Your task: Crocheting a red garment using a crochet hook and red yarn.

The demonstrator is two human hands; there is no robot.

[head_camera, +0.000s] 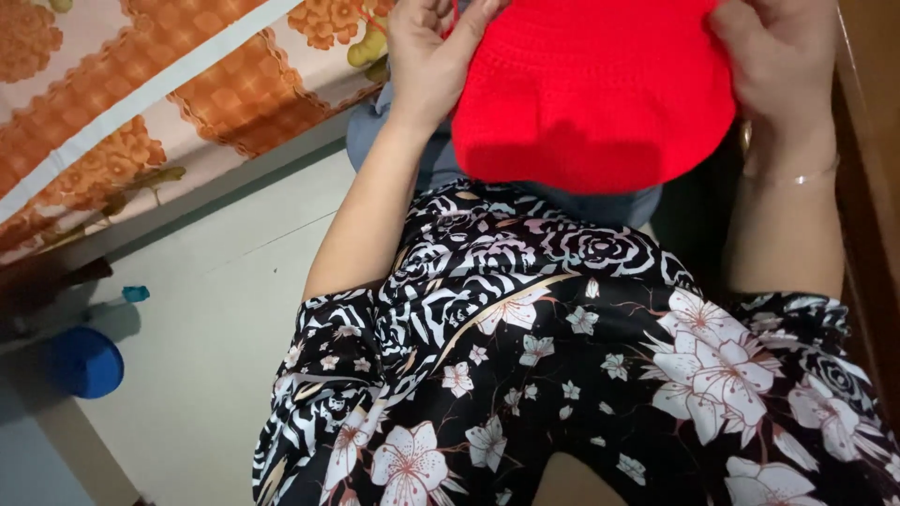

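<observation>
A bright red crocheted piece [595,89], rounded like a hat, hangs over my lap at the top of the head view. My left hand [431,56] grips its left edge, with a strand of red yarn running by the fingers. My right hand [778,61] holds the right edge; a thin bracelet [797,178] circles that wrist. Both forearms reach up from the sleeves of my black top with white flowers [562,375]. The fingertips and the upper part of the piece are cut off by the frame's top edge.
A bed with an orange and cream flowered sheet [141,103] fills the upper left. On the pale floor [216,328] at the left lie a blue round object [84,363] and a small teal item [135,293]. Brown wooden furniture [872,141] runs along the right edge.
</observation>
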